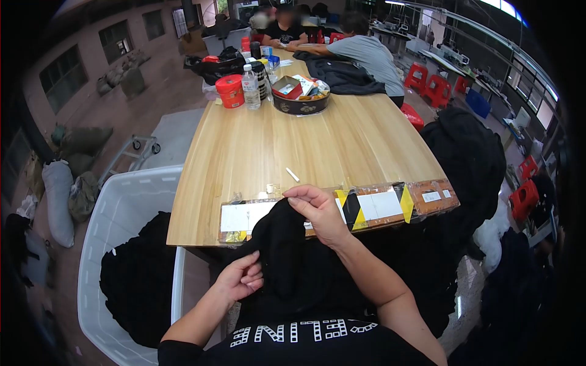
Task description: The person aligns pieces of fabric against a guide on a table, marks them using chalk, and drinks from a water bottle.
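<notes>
A piece of black fabric (pixel 279 244) hangs between my hands over the near edge of the wooden table (pixel 293 146). My right hand (pixel 320 213) pinches its upper edge, just above a taped strip (pixel 378 204) along the table front. Lower and to the left, my left hand (pixel 241 277) has its fingers curled on the fabric's left side. Against my black shirt the cloth's lower end is hard to make out. A short white stick (pixel 293 175), perhaps chalk, lies on the table beyond my right hand.
At left stands a white plastic bin (pixel 97 244) holding black cloth. A round tin (pixel 300 106), a clear bottle (pixel 251 90) and a red tub (pixel 230 93) stand farther up the table. Dark fabric (pixel 467 165) is heaped at right. Two people sit at the far end.
</notes>
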`<action>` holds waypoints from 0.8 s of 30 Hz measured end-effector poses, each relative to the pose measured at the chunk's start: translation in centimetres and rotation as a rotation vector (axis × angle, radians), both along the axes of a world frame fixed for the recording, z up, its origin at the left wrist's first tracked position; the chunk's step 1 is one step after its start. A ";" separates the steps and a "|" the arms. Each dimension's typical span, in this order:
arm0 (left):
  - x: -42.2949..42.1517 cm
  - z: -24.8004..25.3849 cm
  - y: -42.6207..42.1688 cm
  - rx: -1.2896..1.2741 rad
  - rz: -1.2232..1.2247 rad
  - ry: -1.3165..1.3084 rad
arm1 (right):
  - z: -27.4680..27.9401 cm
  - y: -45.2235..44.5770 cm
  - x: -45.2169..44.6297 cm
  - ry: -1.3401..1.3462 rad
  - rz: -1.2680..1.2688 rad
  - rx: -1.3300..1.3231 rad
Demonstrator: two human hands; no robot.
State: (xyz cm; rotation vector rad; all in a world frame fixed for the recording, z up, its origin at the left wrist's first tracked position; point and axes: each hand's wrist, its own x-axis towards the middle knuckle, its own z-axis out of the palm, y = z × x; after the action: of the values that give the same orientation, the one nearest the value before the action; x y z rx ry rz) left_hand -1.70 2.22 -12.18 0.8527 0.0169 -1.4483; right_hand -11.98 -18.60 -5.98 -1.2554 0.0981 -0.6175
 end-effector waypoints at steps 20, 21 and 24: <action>-4.0 8.5 -0.8 -0.270 -0.022 -1.199 | 2.2 2.6 -1.5 -0.105 -0.005 -0.792; -4.5 9.0 -1.4 -0.320 -0.049 -1.185 | 2.5 3.2 -1.6 -0.148 0.151 -0.736; -2.6 9.4 -0.4 -0.309 0.018 -1.039 | 3.2 3.4 -1.9 0.042 0.404 -0.642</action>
State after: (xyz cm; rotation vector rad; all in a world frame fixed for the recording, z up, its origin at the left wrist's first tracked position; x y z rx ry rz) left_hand -4.33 1.86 -2.75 1.2400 -0.9469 -0.8191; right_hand -13.84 -15.22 -2.77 -1.8442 -0.3395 -0.2696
